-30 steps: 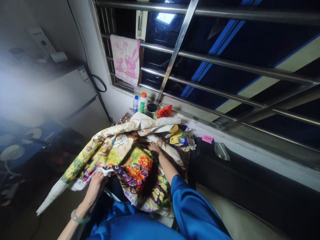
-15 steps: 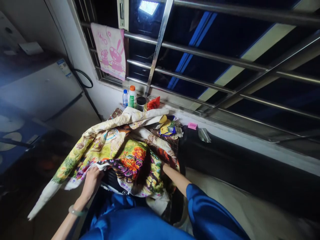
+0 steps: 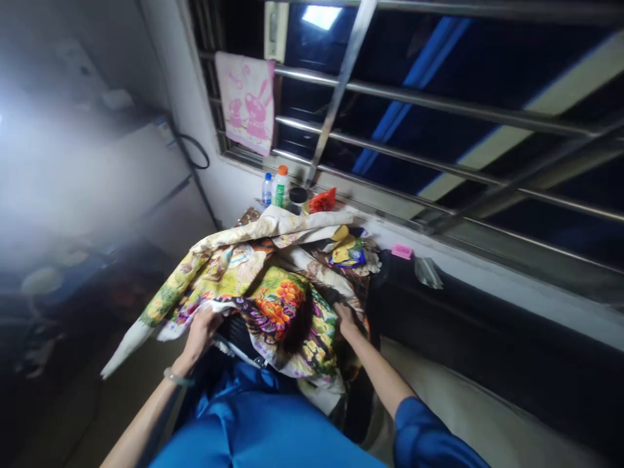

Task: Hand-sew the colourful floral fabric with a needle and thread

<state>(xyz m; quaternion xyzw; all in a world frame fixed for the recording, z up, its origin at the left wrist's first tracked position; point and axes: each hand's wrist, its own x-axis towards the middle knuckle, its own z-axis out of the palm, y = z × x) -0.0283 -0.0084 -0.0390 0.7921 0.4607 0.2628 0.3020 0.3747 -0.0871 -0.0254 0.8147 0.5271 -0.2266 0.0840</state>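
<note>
Both hands are on the flowered cloth — the left hand is clenched on its pale near edge, while the right hand lies on its right side with fingers sunk in a dark fold, so its grip cannot be told. The flowered cloth is heaped over a surface under the window bars — bottles and a pink towel are beyond it.
</note>
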